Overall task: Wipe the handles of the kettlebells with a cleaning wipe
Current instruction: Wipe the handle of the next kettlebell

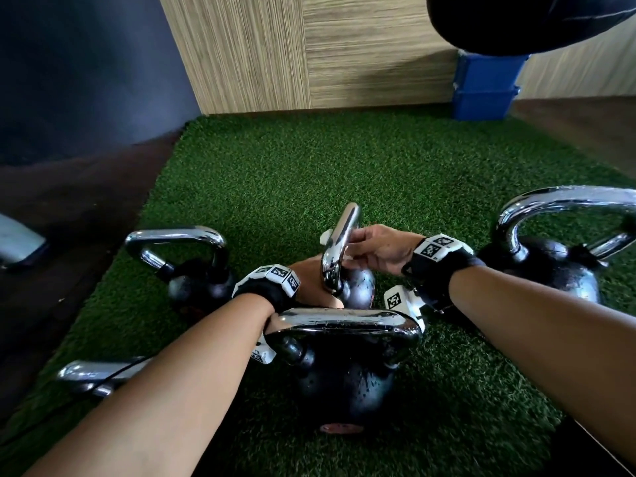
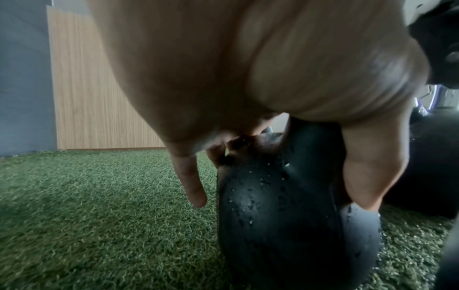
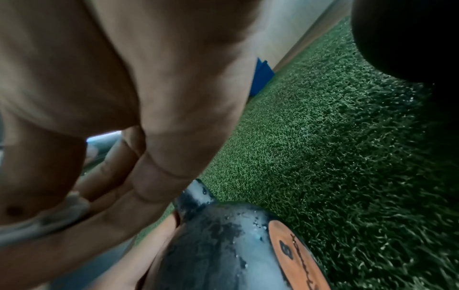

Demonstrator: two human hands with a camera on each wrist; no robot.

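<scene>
A small black kettlebell (image 1: 359, 287) stands mid-turf, its chrome handle (image 1: 340, 235) turned edge-on to me. My right hand (image 1: 375, 247) grips that handle, pinching a white cleaning wipe (image 1: 323, 238) against the metal. In the right wrist view the curled fingers (image 3: 119, 176) press the wipe (image 3: 62, 213) on the handle above the ball's orange label (image 3: 293, 251). My left hand (image 1: 311, 280) holds the ball low down, partly hidden behind a nearer handle. In the left wrist view its palm (image 2: 248, 78) caps the wet ball (image 2: 273, 206), the thumb (image 2: 367, 176) wrapped down one side.
Other kettlebells ring the middle one: one to the left (image 1: 192, 266), a large one in front (image 1: 344, 366), a big one at the right (image 1: 550, 266) and a handle at lower left (image 1: 93, 371). A blue box (image 1: 485, 87) stands by the wooden wall. Green turf (image 1: 309, 166) stretches beyond.
</scene>
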